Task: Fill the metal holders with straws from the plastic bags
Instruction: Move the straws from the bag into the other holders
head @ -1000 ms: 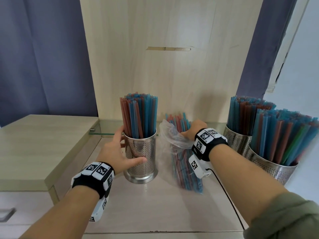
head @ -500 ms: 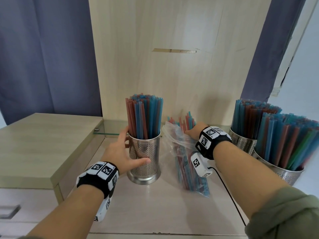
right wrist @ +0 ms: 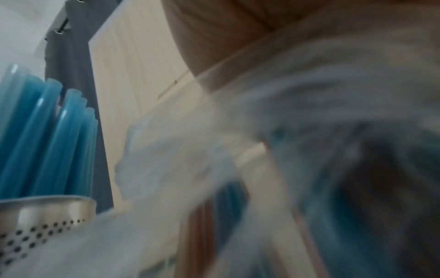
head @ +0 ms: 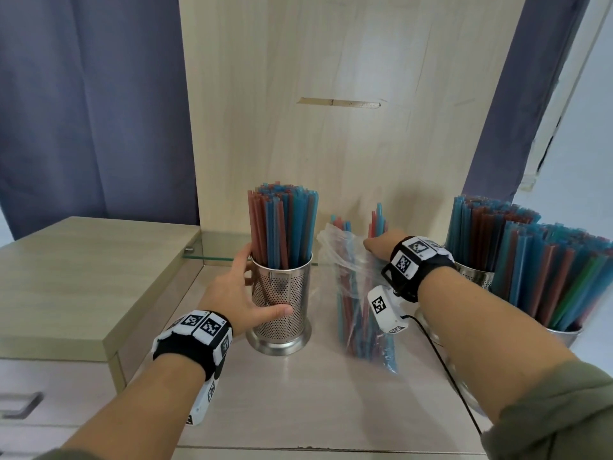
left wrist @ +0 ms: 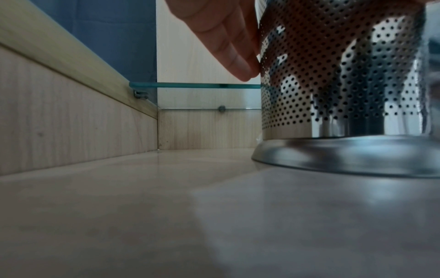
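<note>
A perforated metal holder [head: 282, 303] stands upright on the wooden counter, packed with red and blue straws [head: 282, 227]. My left hand [head: 238, 293] grips its left side, thumb across the front; in the left wrist view the fingers [left wrist: 228, 47] press against the holder's wall [left wrist: 333, 84]. To its right leans a clear plastic bag [head: 351, 293] of red and blue straws. My right hand [head: 381, 247] reaches into the bag's mouth and grips a bunch of straws [head: 378, 220] that stick up above it; its fingertips are hidden. The right wrist view is blurred plastic [right wrist: 190, 169].
Two more metal holders [head: 471, 277] [head: 560, 330], full of straws, stand at the right edge. A glass shelf [head: 215, 257] runs along the back panel. A raised cabinet top [head: 83, 277] borders the left. A black cable [head: 444, 363] trails from my right wrist.
My right hand has moved up and back at the bag's mouth, and a few straws now stand higher beside it. The left hand stays on the holder.
</note>
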The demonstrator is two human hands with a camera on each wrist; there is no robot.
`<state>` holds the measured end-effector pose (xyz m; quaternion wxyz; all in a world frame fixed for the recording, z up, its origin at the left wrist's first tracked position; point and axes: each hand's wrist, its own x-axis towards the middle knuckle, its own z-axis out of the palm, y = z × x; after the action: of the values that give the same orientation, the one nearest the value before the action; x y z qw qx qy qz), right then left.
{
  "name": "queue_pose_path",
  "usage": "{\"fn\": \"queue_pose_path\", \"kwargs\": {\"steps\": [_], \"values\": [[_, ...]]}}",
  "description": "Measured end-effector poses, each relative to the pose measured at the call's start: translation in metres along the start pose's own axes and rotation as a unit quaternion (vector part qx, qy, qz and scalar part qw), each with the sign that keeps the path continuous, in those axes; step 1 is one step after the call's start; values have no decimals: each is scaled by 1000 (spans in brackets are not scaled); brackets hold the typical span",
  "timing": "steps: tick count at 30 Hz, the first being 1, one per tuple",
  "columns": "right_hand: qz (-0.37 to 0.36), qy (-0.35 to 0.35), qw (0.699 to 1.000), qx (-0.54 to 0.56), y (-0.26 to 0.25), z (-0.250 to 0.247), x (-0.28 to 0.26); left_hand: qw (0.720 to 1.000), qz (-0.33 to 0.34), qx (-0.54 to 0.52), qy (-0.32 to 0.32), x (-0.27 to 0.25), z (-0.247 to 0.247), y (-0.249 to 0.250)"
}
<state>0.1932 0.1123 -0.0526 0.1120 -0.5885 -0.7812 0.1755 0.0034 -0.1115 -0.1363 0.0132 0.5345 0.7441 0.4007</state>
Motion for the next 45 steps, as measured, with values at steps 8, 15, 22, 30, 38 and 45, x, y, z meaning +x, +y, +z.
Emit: {"fn": "queue_pose_path", "kwargs": {"steps": [8,15,22,30,38,45], "values": [[30,63,970,232,-14,-13,0,1000,0,9,2,0,0,1],[-23,108,870,480,-24,-29,-7,1000,-7,12,-2,0,0,1],[-181,282,776,534,-34,-61,-35,1000,-11,16,-5,1,1,1],[-312,347,680,566,-18,-97,-112,1000,-9,8,-5,1,2,-2],[-281,320,727,539,35,-46,-136,1000,-12,9,-4,-1,1,3],[-332,320,651,603,35,-91,-154,999,-20,26,2,-2,1,6]]}}
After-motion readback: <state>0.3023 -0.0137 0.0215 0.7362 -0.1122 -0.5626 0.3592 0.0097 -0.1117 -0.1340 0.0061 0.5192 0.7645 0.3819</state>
